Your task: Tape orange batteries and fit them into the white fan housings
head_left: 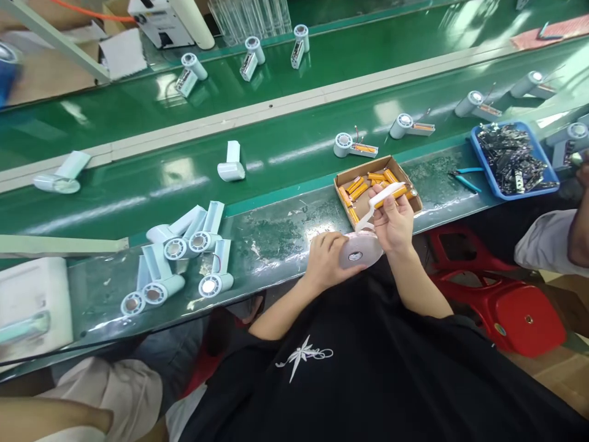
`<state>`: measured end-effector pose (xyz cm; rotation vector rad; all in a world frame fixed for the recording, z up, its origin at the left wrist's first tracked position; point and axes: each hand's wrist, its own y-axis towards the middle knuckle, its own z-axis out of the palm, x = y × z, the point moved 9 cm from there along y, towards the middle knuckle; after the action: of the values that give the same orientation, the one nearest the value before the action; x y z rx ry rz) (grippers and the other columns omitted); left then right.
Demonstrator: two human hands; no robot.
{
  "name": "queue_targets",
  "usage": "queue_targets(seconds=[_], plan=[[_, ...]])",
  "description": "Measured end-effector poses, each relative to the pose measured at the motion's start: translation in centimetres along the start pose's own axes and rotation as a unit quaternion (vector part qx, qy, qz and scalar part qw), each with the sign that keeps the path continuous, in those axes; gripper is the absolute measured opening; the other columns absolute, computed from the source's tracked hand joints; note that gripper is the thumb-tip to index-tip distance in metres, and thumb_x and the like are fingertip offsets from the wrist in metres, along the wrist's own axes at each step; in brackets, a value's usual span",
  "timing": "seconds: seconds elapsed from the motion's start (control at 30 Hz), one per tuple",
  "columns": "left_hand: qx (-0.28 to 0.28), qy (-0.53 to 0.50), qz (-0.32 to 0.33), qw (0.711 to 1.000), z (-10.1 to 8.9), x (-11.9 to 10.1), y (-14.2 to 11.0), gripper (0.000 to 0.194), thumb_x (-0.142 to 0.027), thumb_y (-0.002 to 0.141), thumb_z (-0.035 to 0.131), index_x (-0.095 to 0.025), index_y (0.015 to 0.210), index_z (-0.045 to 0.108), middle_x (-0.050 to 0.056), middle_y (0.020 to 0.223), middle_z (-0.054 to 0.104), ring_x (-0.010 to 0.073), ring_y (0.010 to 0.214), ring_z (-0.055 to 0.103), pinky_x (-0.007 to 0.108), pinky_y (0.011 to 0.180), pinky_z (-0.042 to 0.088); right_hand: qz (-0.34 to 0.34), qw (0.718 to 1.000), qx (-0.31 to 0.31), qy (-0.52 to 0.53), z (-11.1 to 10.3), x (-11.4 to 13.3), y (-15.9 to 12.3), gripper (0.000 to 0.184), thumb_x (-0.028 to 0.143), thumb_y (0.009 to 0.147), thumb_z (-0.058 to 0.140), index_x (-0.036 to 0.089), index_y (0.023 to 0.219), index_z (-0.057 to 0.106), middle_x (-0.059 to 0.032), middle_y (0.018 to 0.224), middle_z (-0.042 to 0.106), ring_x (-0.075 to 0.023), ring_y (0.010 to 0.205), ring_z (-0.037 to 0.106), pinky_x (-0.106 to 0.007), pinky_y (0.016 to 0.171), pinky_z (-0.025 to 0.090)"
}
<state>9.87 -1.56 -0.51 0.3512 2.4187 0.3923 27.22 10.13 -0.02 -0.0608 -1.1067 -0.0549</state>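
Observation:
My left hand [327, 259] is closed around a white roll of tape [360, 250], held just off the front edge of the green bench. My right hand [392, 216] pinches an orange battery [391, 195] with a strip of white tape running from the roll up onto it. Right behind my right hand sits a small cardboard box [344, 177] holding several more orange batteries.
Several white fan housings [184, 245] lie grouped on the bench at left. More fan units [353, 146] ride the green conveyor. A blue tray of metal parts [513, 161] and blue pliers [465, 178] sit at right, by another person's arm [564, 239]. A red stool [510, 307] stands below.

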Motion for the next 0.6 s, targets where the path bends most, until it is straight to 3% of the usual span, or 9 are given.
queue_targets(seconds=[0.13, 0.27, 0.33, 0.4, 0.47, 0.6], plan=[[-0.010, -0.044, -0.094, 0.995, 3.0, 1.5, -2.3, 0.092, -0.066, 0.079, 0.094, -0.019, 0.148, 0.056, 0.022, 0.143, 0.066, 0.0396, 0.136, 0.062, 0.060, 0.116, 0.051, -0.001, 1.000, 0.003, -0.014, -0.3, 1.1, -0.5, 0.059, 0.061, 0.077, 0.098, 0.028, 0.117, 0.070, -0.0039, 0.121, 0.086, -0.0241, 0.119, 0.083, -0.034, 0.096, 0.072], [0.056, -0.190, -0.163, 0.967, 4.7, 4.4, -3.8, 0.067, -0.056, 0.091, 0.085, -0.022, 0.143, 0.060, 0.012, 0.119, 0.076, 0.0314, 0.118, 0.073, 0.051, 0.108, 0.059, 0.005, 0.999, 0.028, -0.034, -0.9, 2.4, -0.9, 0.063, 0.061, 0.077, 0.098, 0.029, 0.122, 0.066, -0.0039, 0.118, 0.087, -0.0253, 0.115, 0.084, -0.035, 0.092, 0.073], [0.030, -0.247, -0.202, 0.947, 3.4, 6.1, -4.3, 0.067, -0.066, 0.091, 0.079, -0.022, 0.138, 0.062, 0.009, 0.110, 0.077, 0.0266, 0.104, 0.076, 0.043, 0.096, 0.063, -0.005, 0.998, 0.039, -0.039, -1.1, 3.1, -1.0, 0.063, 0.060, 0.077, 0.099, 0.031, 0.120, 0.065, -0.0030, 0.115, 0.087, -0.0250, 0.110, 0.085, -0.036, 0.089, 0.073], [-0.031, -0.249, -0.240, 0.938, 0.7, 7.8, -4.6, 0.070, -0.078, 0.089, 0.073, -0.021, 0.128, 0.065, 0.010, 0.111, 0.077, 0.0255, 0.099, 0.076, 0.039, 0.089, 0.063, -0.021, 0.998, 0.049, -0.046, -1.3, 3.8, -1.2, 0.062, 0.060, 0.075, 0.101, 0.032, 0.116, 0.063, -0.0024, 0.117, 0.087, -0.0251, 0.107, 0.086, -0.039, 0.089, 0.074], [-0.044, -0.234, -0.238, 0.942, -1.8, 8.2, -4.3, 0.067, -0.082, 0.088, 0.070, -0.020, 0.114, 0.071, 0.011, 0.110, 0.078, 0.0266, 0.099, 0.075, 0.040, 0.088, 0.062, -0.029, 0.997, 0.057, -0.053, -1.4, 4.2, -1.3, 0.065, 0.059, 0.070, 0.104, 0.032, 0.111, 0.061, -0.0020, 0.119, 0.086, -0.0253, 0.106, 0.086, -0.042, 0.091, 0.074], [0.102, -0.239, -0.162, 0.952, -3.4, 5.3, -2.3, 0.046, -0.066, 0.091, 0.078, -0.021, 0.103, 0.080, 0.008, 0.100, 0.080, 0.0254, 0.092, 0.075, 0.039, 0.090, 0.060, 0.017, 0.996, 0.068, -0.062, -1.3, 3.4, -2.2, 0.069, 0.051, 0.065, 0.108, 0.030, 0.105, 0.057, -0.0013, 0.106, 0.087, -0.0273, 0.100, 0.087, -0.043, 0.088, 0.075]])
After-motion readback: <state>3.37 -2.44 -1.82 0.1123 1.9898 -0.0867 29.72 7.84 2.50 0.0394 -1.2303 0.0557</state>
